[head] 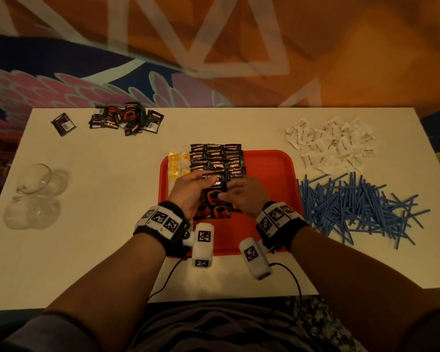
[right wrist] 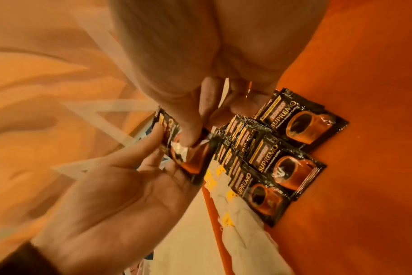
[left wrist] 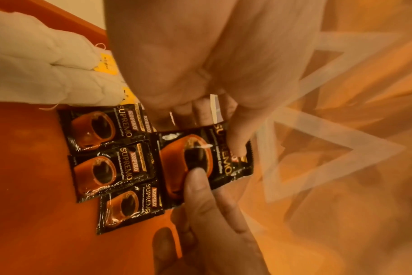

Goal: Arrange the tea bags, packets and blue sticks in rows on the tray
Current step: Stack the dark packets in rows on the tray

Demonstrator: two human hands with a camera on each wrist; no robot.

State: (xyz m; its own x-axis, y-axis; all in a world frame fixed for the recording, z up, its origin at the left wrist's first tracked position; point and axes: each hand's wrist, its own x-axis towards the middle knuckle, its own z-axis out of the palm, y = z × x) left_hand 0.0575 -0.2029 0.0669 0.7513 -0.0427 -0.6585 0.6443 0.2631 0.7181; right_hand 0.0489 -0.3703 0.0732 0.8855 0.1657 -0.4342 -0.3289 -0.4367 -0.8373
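Left hand (head: 188,191): pinched one coffee packet (left wrist: 200,160), thumb on top, lifted over tray (head: 272,168) | right hand (head: 244,198): fingertip grip on same packet's near edge, likely squaring it | just beyond: laid packet rows (head: 217,158), overlapped to save room | sticks (head: 353,209): piled right, untouched.

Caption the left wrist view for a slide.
Both hands hold a coffee packet above rows of packets on the red tray.

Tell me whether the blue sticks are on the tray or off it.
Off it. The blue sticks lie in a loose heap on the white table, right of the red tray.
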